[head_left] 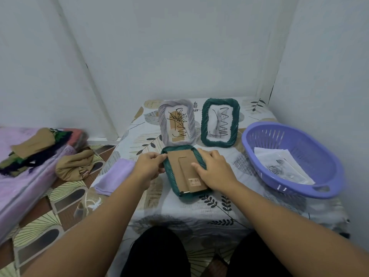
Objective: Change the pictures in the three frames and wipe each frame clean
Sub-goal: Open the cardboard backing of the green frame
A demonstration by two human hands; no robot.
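Green frame (pixel 184 170) lies face down mid-table; our left hand (pixel 148 166) pinches its edge, our right hand (pixel 214 168) presses flat on its cardboard back (pixel 179 166).

Evenly and softly lit, moderately bright, from no visible source. Only faint, diffuse shadows beneath the purple basket (pixel 291 159) and the standing frames on the table (pixel 199 208). No glare or blown highlights. Cool, slightly greyish cast over the walls. Strong wide-angle bending toward the edges, with wall corners curved and forearms stretched. Slightly soft overall, smeared at the corners, sharpest near centre.
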